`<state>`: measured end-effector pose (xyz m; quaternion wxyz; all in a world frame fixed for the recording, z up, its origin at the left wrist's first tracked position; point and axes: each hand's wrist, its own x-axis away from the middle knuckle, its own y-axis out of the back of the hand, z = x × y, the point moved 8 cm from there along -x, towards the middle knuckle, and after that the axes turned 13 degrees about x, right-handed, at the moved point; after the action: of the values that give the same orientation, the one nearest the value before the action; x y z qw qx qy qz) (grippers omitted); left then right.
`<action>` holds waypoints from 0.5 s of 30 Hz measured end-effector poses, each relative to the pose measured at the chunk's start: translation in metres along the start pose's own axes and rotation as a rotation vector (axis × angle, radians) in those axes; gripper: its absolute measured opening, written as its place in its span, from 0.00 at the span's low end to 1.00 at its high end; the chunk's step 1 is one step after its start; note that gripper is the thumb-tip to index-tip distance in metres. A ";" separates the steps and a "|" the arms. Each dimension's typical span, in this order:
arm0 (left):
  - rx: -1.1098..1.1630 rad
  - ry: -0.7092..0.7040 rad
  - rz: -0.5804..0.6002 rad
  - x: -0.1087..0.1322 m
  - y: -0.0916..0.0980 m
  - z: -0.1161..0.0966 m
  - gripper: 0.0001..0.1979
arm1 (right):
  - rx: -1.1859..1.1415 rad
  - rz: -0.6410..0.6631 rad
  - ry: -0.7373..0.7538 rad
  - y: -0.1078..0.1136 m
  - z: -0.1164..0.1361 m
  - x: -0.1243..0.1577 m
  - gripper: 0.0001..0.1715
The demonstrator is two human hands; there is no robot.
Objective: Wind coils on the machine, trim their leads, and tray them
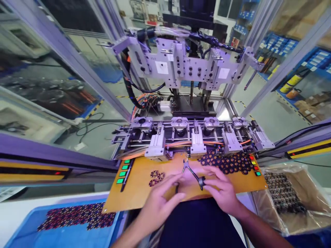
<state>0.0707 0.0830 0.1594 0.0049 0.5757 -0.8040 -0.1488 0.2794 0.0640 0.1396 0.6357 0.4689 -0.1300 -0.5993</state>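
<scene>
My left hand point(159, 201) rests on the orange-brown work board point(134, 193), fingers stretched toward the middle, holding nothing I can make out. My right hand point(223, 193) lies on the board with its fingers curled around the black handle of small cutting pliers point(192, 172), whose jaws point away from me. A few dark round coil parts point(156, 176) lie just left of my left fingers. A large heap of the same coil parts point(227, 162) sits at the board's far right, just beyond my right hand.
A machine with a row of round fixtures point(191, 132) stands behind the board, under a metal press head point(181, 63). Green buttons point(123, 172) line the board's left edge, coloured ones point(254, 165) its right. A blue tray point(72, 224) and a lined box point(284, 193) hold more coils.
</scene>
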 end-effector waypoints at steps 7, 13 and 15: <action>0.206 -0.055 -0.097 -0.001 -0.002 -0.021 0.16 | -0.598 0.105 0.026 -0.009 0.064 -0.046 0.14; 0.007 -0.290 -0.252 0.008 0.021 -0.040 0.19 | -0.751 0.208 -0.070 -0.034 0.068 -0.060 0.05; -0.022 -0.307 -0.278 0.009 0.025 -0.039 0.18 | -0.731 0.244 -0.067 -0.038 0.073 -0.063 0.05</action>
<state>0.0512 0.0725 0.2012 -0.1322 0.6518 -0.7063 -0.2428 0.1864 0.0941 0.1742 0.8229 0.1726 0.0169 -0.5410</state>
